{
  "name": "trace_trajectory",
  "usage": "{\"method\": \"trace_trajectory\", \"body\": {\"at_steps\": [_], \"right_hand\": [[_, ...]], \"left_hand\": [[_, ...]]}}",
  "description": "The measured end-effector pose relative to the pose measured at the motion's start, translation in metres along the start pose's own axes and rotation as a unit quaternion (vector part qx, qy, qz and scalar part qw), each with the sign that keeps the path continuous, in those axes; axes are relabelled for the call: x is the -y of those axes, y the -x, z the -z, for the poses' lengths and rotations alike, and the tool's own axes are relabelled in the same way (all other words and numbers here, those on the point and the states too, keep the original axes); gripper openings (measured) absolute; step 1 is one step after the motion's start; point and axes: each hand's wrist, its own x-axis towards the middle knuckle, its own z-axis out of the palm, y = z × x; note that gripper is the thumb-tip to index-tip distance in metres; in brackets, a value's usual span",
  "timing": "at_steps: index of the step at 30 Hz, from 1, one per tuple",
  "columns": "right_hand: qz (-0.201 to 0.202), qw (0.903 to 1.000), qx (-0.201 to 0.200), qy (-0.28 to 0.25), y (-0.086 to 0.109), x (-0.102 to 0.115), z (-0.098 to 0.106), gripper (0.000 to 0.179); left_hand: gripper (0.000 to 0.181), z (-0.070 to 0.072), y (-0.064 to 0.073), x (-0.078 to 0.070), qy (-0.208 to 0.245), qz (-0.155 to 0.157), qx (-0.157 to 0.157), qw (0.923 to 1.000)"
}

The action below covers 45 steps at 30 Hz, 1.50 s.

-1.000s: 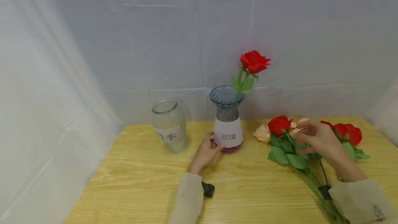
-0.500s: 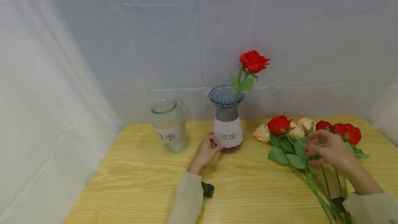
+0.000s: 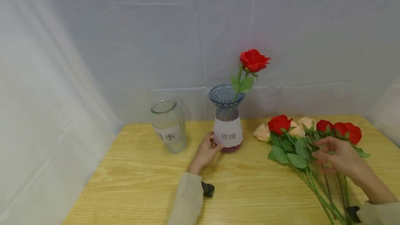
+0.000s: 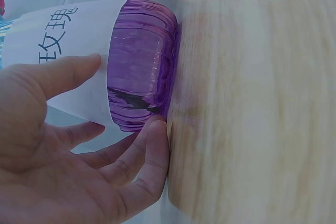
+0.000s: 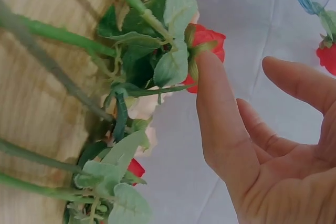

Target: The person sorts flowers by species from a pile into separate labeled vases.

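A glass vase (image 3: 227,114), blue at the neck and purple at the base (image 4: 139,61), stands upright with a white label. One red rose (image 3: 254,60) leans to the right in its mouth. My left hand (image 3: 205,152) holds the vase low down, thumb on the label and fingers curled about the base. Over the pile of flowers at the right hovers my right hand (image 3: 340,155), fingers relaxed and nothing held. Beneath and beside it lie red roses (image 3: 280,124) and pale peach flowers (image 3: 262,133), their green stems (image 3: 322,195) running toward the front edge.
A clear glass vase (image 3: 170,126) with a white label stands left of the blue one. Both are on a wooden table (image 3: 140,190). White cloth (image 3: 140,44) hangs behind the table and at the left.
My right hand has drawn back to the right and toward me, uncovering a peach flower and red blooms. The left hand has stayed at the vase.
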Motion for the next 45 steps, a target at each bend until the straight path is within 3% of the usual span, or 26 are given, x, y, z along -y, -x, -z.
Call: {"method": "trace_trajectory", "body": {"at_steps": [9,17,29,35,45], "right_hand": [[-0.024,0.9991,0.036,0.004,0.01,-0.011,-0.001,0.051],[-0.024,0.9984,0.049,-0.012,0.017,-0.019,-0.005,0.041],[-0.067,0.9943,0.082,-0.002,0.023,-0.03,-0.011,0.047],[-0.063,0.9938,0.091,-0.004,0.024,-0.036,-0.012,0.042],[-0.059,0.9863,0.152,-0.028,0.024,-0.045,-0.015,0.036]], "left_hand": [[0.062,-0.001,0.0,0.001,0.01,-0.005,0.002,0.9999],[0.061,0.0,0.0,0.0,0.008,-0.001,0.0,1.0],[0.062,0.0,0.0,-0.001,0.004,0.009,-0.001,0.9999],[0.062,0.0,0.0,-0.001,0.004,0.015,-0.001,0.9999],[0.062,0.0,0.0,-0.001,0.014,0.012,0.003,0.9998]]}}
